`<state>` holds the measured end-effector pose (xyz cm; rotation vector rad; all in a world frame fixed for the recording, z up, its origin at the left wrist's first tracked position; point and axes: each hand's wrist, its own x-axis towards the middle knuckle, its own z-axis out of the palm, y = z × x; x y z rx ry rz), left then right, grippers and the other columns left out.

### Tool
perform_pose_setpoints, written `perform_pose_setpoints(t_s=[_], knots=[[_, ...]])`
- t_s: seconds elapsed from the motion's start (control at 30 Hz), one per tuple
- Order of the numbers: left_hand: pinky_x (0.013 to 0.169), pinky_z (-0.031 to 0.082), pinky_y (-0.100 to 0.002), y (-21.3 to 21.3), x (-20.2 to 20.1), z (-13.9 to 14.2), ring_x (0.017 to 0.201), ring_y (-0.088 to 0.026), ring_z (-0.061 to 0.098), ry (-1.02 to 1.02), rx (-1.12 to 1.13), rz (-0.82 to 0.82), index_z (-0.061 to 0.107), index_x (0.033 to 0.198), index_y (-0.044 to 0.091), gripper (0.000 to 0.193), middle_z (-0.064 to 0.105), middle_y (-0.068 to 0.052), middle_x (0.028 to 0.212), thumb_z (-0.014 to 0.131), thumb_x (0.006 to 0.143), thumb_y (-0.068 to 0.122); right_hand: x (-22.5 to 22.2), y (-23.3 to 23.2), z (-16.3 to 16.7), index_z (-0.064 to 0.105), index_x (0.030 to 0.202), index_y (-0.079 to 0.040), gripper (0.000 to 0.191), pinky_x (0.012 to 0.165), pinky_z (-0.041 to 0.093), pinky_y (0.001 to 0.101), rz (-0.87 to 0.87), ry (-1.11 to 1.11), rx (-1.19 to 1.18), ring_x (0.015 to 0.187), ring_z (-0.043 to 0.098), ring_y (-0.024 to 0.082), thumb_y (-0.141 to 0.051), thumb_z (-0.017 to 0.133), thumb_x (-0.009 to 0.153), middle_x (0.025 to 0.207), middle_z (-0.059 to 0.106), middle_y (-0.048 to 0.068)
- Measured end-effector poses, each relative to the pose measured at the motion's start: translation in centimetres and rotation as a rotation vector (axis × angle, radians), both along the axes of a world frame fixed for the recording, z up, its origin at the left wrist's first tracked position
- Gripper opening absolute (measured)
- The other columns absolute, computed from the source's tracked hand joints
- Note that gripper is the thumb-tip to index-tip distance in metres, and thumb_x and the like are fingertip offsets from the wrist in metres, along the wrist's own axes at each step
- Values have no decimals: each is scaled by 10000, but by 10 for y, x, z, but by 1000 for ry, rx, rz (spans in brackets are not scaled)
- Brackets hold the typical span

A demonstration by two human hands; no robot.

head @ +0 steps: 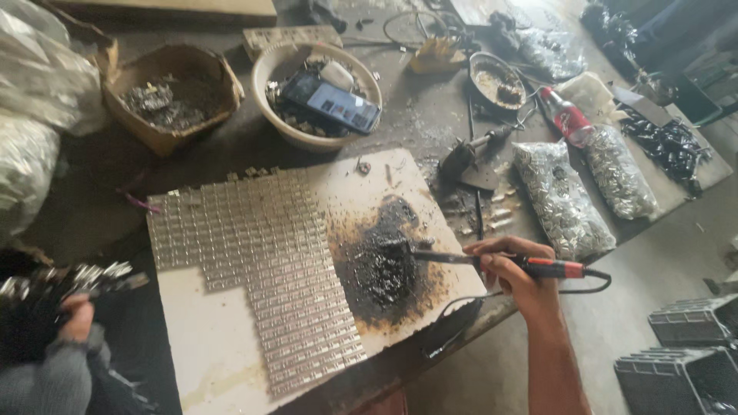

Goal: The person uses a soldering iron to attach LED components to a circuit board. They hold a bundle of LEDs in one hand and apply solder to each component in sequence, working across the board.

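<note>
Now my right hand (511, 269) pinches the soldering iron (492, 261), tip at nine o'clock on the black patch (384, 265); my left hand (77, 319) clutches metal pieces (69, 278).

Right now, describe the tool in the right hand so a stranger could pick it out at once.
Find the pale board half covered by a grid of small metal pieces. At its charred black patch, the right hand holds a soldering iron. Unlike the iron lying behind the board, it has a red-and-black grip and a trailing cord.
</note>
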<state>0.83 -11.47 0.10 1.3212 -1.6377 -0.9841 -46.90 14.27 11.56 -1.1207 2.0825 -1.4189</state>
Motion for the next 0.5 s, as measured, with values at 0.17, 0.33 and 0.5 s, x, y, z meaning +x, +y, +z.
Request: perform_pose_setpoints(t_s=[0.17, 0.33, 0.5], knots=[[592, 524, -304, -1, 8, -1, 637, -154, 663, 16, 45, 28, 706, 1101, -17, 144, 704, -122, 784, 712, 1049, 116, -8, 1, -4, 780, 909, 53, 177, 395, 390, 192, 54, -43, 7, 526, 612, 62, -11, 652, 806, 898, 804, 151], [607, 529, -321, 0, 13, -6, 646, -166, 659, 36, 72, 42, 693, 1105, -21, 167, 696, -125, 784, 692, 1064, 141, -13, 0, -9, 794, 951, 64, 200, 425, 398, 199, 43, -59, 1, 523, 593, 72, -31, 665, 830, 790, 748, 164], [623, 534, -339, 2, 15, -5, 655, -177, 656, 50, 82, 48, 680, 1108, -24, 192, 687, -128, 784, 672, 1079, 166, -13, -2, -7, 779, 923, 59, 191, 428, 423, 208, 18, -42, -29, 514, 606, 82, -46, 659, 817, 837, 794, 147]])
